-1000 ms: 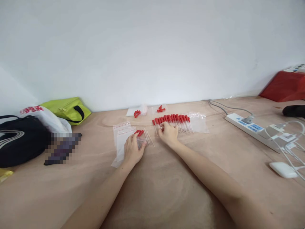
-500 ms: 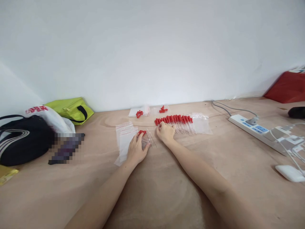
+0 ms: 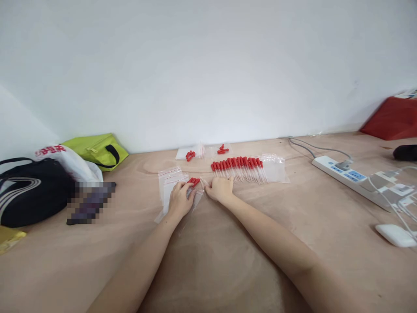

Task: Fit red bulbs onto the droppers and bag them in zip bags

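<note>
My left hand rests over small clear zip bags, thumb and fingers apart, fingertips against several loose red rubber bulbs. A clear bag shows beside the thumb. To its right, my right hand is closed, its fingertips at thin clear tubes; it seems to pinch one, though the fingers partly hide it. Just behind that hand lies a row of droppers with red bulbs at the wall side and clear tubes pointing towards me.
Two more groups of red bulbs lie on bags by the wall. A clear bag sits at the row's right end. A power strip with cables stands right; bags, one yellow-green, one black, stand left.
My right hand has left the dropper row and come down and left to the thin tubes. My left hand has shifted slightly left, uncovering more red bulbs.
</note>
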`<state>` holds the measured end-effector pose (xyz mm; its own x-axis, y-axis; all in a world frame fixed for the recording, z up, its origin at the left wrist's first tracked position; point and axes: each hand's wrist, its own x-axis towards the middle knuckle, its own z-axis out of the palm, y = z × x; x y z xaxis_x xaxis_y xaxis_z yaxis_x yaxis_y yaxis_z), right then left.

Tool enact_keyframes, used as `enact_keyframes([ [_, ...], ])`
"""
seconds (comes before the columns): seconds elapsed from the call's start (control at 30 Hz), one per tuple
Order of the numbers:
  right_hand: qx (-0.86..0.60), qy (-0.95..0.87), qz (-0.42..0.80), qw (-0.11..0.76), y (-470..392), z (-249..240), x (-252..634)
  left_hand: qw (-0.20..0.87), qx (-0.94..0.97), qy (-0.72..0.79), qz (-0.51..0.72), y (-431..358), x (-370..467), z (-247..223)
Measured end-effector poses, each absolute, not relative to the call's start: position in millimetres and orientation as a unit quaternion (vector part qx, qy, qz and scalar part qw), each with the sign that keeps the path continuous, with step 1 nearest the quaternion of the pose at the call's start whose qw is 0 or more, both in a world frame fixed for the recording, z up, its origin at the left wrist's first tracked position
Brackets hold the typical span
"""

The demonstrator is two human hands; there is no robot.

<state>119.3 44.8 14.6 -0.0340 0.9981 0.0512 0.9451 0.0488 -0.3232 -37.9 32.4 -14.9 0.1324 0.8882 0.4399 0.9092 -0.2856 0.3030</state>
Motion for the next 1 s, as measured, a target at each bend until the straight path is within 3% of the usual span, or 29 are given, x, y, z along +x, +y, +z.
enact_keyframes([
  [0.47,-0.531,-0.775,0.007,0.343,0.0,-13.9,206.2,0.095,-0.767,-0.568,-0.282,37.4,-30.3,0.9],
  [0.77,-0.492,-0.802,0.006,0.338,-1.9,-16.7,215.3,0.053,-0.772,-0.600,-0.205,71.7,-14.1,10.8],
  [0.9,-0.485,-0.807,0.019,0.336,-0.2,-16.0,213.1,0.023,-0.752,-0.586,-0.303,63.0,-9.7,20.0],
  [1.0,-0.477,-0.816,0.017,0.325,-0.5,-14.9,212.9,-0.129,-0.706,-0.543,-0.436,43.1,-5.1,23.0],
])
